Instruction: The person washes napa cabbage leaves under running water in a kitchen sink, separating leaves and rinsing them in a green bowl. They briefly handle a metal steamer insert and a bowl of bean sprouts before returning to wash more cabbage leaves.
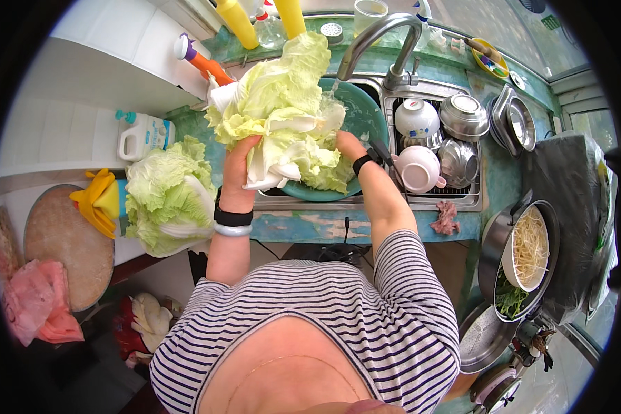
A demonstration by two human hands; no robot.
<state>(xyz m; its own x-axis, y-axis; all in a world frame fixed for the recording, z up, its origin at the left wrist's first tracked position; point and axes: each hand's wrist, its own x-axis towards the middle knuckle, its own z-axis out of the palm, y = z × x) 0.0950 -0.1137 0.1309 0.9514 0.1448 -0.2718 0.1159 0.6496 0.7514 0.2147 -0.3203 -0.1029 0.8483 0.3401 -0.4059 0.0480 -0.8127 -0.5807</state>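
Observation:
My left hand (238, 163) grips a large bunch of loose napa cabbage leaves (284, 108) from its lower left, thumb on the near side. On the right of the bunch, my right hand (350, 146) holds leaves over the green plastic basin (375, 119); its fingertips are hidden behind them. The basin sits in a stainless-steel sink (315, 205) and has water in it. A thin stream runs into it from the curved metal faucet (380, 31). Another leafy cabbage (171, 199) rests on the counter, left of my left forearm.
Upturned bowls (416, 118) and a pink two-handled cup (419, 168) fill the right sink side. A crumpled rag (445, 217) lies on the front edge. Bean sprouts (529, 248) sit in a bowl at right. A white jug (145, 137) and an orange spray bottle (207, 64) stand left.

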